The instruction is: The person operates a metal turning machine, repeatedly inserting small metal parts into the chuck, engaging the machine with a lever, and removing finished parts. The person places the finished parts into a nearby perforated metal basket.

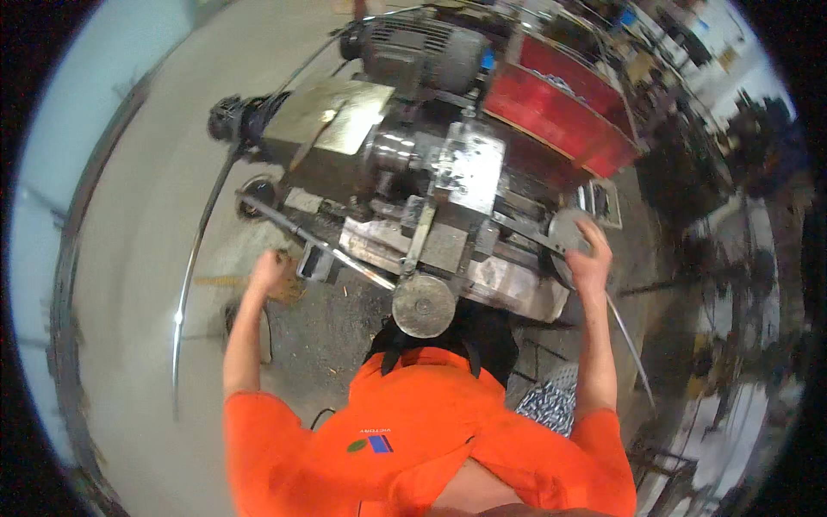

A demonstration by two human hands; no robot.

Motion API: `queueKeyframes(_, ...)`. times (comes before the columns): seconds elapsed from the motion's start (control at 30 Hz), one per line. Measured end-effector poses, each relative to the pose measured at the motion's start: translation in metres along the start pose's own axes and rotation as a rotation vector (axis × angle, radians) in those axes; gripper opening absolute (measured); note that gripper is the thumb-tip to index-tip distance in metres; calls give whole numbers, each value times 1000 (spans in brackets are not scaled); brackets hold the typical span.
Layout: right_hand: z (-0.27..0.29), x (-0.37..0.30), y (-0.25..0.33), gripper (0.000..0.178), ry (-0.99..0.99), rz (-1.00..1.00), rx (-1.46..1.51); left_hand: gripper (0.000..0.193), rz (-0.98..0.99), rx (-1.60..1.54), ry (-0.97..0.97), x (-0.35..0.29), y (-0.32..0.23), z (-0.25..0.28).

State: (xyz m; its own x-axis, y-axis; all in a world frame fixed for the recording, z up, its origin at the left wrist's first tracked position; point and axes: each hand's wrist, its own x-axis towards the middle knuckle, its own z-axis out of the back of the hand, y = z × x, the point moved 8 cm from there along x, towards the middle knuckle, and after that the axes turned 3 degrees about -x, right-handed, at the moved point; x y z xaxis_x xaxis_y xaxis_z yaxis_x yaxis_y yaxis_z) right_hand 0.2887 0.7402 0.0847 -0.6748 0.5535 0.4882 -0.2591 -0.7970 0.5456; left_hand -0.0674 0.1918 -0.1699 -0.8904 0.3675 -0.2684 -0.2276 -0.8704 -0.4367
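A small metal lathe point(469, 164) stands before me, with a shiny chuck point(392, 151) at the middle of its spindle side. My right hand point(591, 263) is bent around the edge of a round grey handwheel point(564, 234) at the lathe's right end, thumb and fingers on its rim. My left hand point(269, 272) is closed at the left, below the lathe's headstock; its fingers are partly hidden and blurred, and what they hold does not show. Between my arms, a round metal handwheel point(424, 307) faces me. A long steel bar point(319, 243) slants down toward it from the headstock.
Behind the lathe sit an electric motor point(422, 52) and a red metal bin point(560, 112) with small parts inside. A thin rod point(179, 314) curves down at the left. Beside my right elbow lies a heap of shiny metal pieces point(550, 407). Blurred shelving and clutter fill the right.
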Motion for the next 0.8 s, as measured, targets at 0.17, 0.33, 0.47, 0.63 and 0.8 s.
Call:
queueKeyframes(0.17,-113,72,185,37,220,569,132,34,-72,174,-500,-75,-67,182)
queueKeyframes(0.33,-216,92,212,26,568,360,-222,38,-92,480,-780,-136,-18,219)
queueKeyframes(0.47,-219,89,217,18,446,480,-236,32,332,364,-546,-133,53,207)
queueKeyframes(0.63,-224,90,217,19,464,475,-234,25,534,367,-538,-104,90,236)
queueKeyframes(0.8,-221,91,211,20,458,465,-211,27,521,181,-535,-125,50,196)
